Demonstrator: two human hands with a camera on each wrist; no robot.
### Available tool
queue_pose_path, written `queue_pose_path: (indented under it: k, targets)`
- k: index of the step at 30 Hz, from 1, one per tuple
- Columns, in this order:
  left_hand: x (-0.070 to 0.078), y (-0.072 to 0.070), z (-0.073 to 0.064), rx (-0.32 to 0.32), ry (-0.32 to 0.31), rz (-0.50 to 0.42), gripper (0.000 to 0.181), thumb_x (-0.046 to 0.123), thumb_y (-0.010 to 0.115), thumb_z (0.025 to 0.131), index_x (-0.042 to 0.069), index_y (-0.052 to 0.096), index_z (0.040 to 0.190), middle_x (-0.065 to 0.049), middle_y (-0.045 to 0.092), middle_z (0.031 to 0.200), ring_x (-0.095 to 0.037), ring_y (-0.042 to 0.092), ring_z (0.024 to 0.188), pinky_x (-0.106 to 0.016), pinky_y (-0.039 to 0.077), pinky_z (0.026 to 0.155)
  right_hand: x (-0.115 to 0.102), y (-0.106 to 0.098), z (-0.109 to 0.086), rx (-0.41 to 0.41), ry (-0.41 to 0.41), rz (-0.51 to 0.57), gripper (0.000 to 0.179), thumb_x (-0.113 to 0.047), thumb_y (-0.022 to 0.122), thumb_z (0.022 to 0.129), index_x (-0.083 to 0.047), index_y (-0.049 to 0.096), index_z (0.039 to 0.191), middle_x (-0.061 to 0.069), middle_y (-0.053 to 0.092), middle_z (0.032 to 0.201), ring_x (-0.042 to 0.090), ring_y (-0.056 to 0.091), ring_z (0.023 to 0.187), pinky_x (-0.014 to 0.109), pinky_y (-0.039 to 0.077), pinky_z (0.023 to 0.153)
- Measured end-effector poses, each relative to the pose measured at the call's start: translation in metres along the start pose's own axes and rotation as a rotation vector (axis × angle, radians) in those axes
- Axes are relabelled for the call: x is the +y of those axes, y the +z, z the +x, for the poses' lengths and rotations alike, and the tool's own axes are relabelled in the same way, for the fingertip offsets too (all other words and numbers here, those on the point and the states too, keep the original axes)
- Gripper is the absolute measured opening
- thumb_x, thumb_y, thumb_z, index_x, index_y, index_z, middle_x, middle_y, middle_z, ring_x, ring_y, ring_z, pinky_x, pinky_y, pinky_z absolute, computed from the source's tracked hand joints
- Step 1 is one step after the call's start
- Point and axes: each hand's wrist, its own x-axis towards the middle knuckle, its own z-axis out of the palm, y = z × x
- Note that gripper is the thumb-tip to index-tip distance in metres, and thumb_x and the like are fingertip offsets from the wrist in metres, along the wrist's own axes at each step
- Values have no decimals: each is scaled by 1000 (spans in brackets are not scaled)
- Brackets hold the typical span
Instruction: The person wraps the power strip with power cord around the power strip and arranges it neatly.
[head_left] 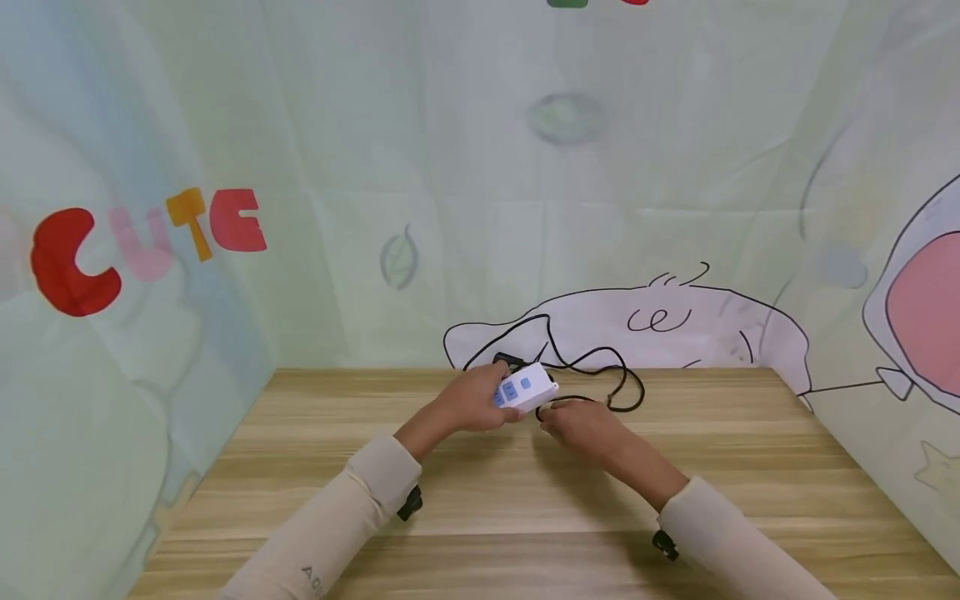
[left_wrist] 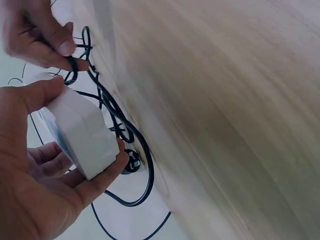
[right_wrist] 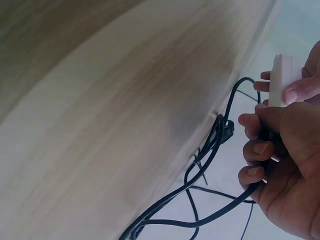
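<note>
My left hand (head_left: 476,400) grips a white power strip (head_left: 527,388), thumb on one side and fingers on the other. Blue-marked sockets on the strip face up in the head view; its plain white side shows in the left wrist view. Just to the right, my right hand (head_left: 585,429) holds the black cable (right_wrist: 227,210), with fingers curled round it close to the strip's end. More of the cable lies in loose loops behind both hands. A black plug (left_wrist: 131,162) rests near the back edge of the table, beyond the strip.
The wood-grain table (head_left: 510,500) runs back to a pale printed cloth (head_left: 360,250) with cartoon drawings and letters. Cloth also hangs at the left and right sides. A small black device (head_left: 409,503) sits beneath the left cuff, another (head_left: 664,545) beneath the right.
</note>
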Motion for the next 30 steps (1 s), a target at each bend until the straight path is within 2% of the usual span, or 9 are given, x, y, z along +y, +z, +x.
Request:
queue_pose_path:
  k: [1,3,6,7,10,13,20,25,30]
  targets:
    - [0,2,0,7,2,14,56,41,88,93,6,63,129,-6,71,104,-19,64,90,-37,54,79,-3,-4,1,4,-10,28,25,-28,63,117,-16,69,95,0,70,85,21,68,72,48,55,57]
    - [-2,4,1,21,17,56,56,41,88,92,7,63,129,-5,70,103,-19,63,89,-36,53,78,-17,-25,3,1,-15,35,24,-27,65,115,-16,72,95,0,70,85,19,66,71,43,56,58]
    - [-5,6,1,24,57,129,59,41,85,94,5,64,135,-8,71,111,-21,64,92,-38,54,79,-30,-45,5,-4,-4,20,19,-26,70,112,-19,75,95,-4,74,87,16,67,71,39,56,60]
    - [-4,7,0,19,70,155,61,40,85,94,5,63,138,-10,72,115,-22,64,94,-39,55,79,-37,-56,6,-28,11,11,15,-24,75,108,-18,76,94,-2,76,88,18,69,73,39,58,62]
    - [-1,7,-2,-4,104,217,65,40,83,95,5,61,146,-14,70,127,-26,64,100,-42,57,81,-37,-59,6,-20,-19,-24,11,-25,79,105,-19,82,96,-3,81,94,19,76,80,38,61,67]
    - [4,5,-4,-37,116,250,63,39,83,96,7,61,146,-14,69,128,-25,63,102,-43,57,82,-35,-62,5,22,-79,-57,8,-26,83,102,-19,87,100,-3,82,93,17,78,82,36,62,69]
    - [4,0,-5,-94,163,214,56,34,84,96,10,60,141,-12,68,123,-21,59,100,-38,53,84,-31,-67,7,125,-180,-88,19,-30,87,99,-14,79,93,-2,78,88,14,73,78,31,60,68]
    - [0,-1,-6,-113,245,173,47,28,84,94,11,59,129,-8,69,113,-19,57,95,-34,49,81,-28,-72,8,159,-225,-114,27,-37,88,97,-15,72,92,-4,75,86,10,68,75,27,56,66]
    - [-3,-3,-9,-133,299,122,42,25,82,92,12,59,125,-5,66,106,-18,54,93,-31,45,79,-22,-73,9,192,-238,-62,30,-40,89,93,-17,71,95,-5,72,89,7,63,72,24,54,64]
